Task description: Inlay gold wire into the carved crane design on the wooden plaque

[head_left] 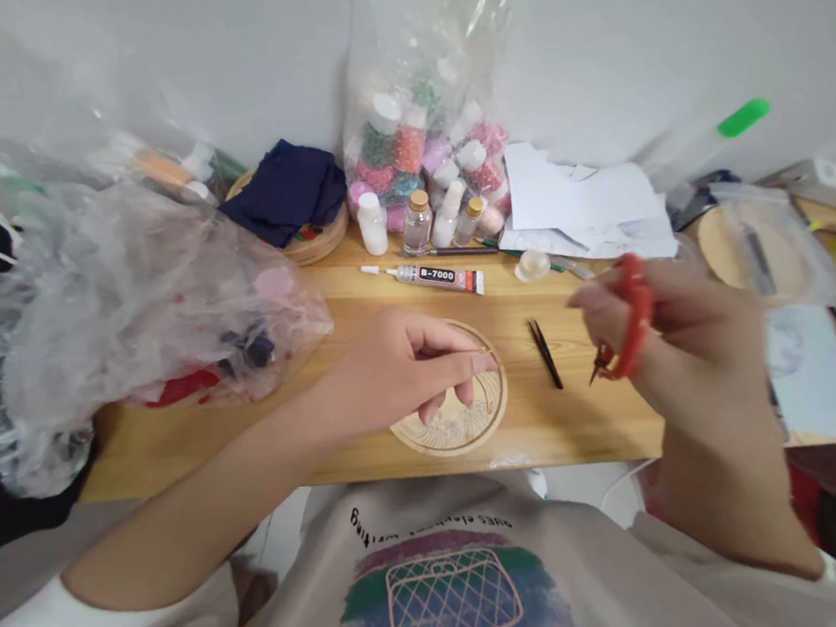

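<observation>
My left hand [424, 363] is over a round wooden disc [452, 442] with a line pattern on its face. Its thumb and forefinger are pinched together at the disc's right side, with a thin gold-coloured strip [486, 349] showing at the fingertips. Another short gold line lies on the disc just below. Raised to the right, my right hand [693, 342] is closed around red-handled scissors [636, 314], their dark tips pointing down and left; the hand is slightly blurred. Black tweezers [544, 353] lie on the table between the disc and the scissors.
A B-7000 glue tube [438, 277] lies beyond the disc, before several small bottles [417, 221]. Behind them stands a clear bag of coloured jars [426, 121]. Crumpled plastic bags [135, 285] fill the left. White papers [586, 196] lie at the back right of the wooden table [358, 451].
</observation>
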Demonstrator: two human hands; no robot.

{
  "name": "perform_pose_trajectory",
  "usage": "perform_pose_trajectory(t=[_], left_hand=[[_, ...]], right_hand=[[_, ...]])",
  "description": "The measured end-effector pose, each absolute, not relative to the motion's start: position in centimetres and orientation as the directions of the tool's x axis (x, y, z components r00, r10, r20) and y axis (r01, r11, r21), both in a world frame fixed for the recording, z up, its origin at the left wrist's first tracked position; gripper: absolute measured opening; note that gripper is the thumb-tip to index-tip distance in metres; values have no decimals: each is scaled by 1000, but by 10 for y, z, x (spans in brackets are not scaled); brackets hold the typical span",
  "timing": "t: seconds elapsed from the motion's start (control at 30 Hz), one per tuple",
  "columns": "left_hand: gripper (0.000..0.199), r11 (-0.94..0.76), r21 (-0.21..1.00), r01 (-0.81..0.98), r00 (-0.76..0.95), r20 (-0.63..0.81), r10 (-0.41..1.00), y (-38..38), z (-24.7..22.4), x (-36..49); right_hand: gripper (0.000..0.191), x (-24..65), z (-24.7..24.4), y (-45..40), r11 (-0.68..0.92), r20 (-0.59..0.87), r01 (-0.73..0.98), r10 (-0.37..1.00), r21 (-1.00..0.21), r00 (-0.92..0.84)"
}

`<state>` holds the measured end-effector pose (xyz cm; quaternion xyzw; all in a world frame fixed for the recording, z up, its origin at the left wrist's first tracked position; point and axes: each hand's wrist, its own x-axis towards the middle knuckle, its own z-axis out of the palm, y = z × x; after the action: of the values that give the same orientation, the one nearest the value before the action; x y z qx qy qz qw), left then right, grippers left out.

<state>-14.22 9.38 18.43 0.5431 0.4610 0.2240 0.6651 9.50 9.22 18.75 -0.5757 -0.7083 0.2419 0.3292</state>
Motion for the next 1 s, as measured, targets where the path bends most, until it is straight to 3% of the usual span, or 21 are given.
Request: perform_pose_trajectory(t=[0.1,0.17,0.23,0.33,0.37,0.43,0.63,0.73,0.8,0.83,0.9,1.0], left_hand=[[30,312,927,206,496,-374,783,93,177,-140],[30,327,922,207,491,-387,780,93,171,-138],[28,355,915,190,479,-402,780,94,164,-135],[26,412,901,135,467,-425,775,94,154,-132],[25,435,893,113,462,-435,773,94,150,-130],[21,483,873,71,450,-460,766,94,145,-128],[17,546,837,-25,449,-479,754,92,137,-125],[16,556,831,-20,444,-491,749,90,138,-123],[18,548,836,-17,448,-484,752,89,139,-122],[21,540,841,-17,456,-474,753,89,140,-122],[26,521,853,-27,476,-447,757,88,140,-121],[27,508,860,-52,489,-422,763,87,137,-122]], right_hand=[[35,91,170,104,114,13,624,986,-773,-164],[38,95,160,107,68,-100,700,976,-711,-196],[32,102,151,110,25,-203,873,969,-488,-141],[22,113,138,115,-58,-318,998,947,-26,47],[20,116,135,117,-79,-342,995,935,55,93],[19,121,130,119,-102,-373,990,918,100,132],[19,120,132,113,-128,-251,992,959,14,128],[18,106,141,102,-18,-104,954,995,-298,-14],[17,92,148,94,177,-10,778,973,-602,-229],[17,86,151,91,249,24,676,946,-694,-324],[15,75,156,86,320,77,558,907,-766,-415],[13,68,157,87,333,71,538,891,-774,-448]])
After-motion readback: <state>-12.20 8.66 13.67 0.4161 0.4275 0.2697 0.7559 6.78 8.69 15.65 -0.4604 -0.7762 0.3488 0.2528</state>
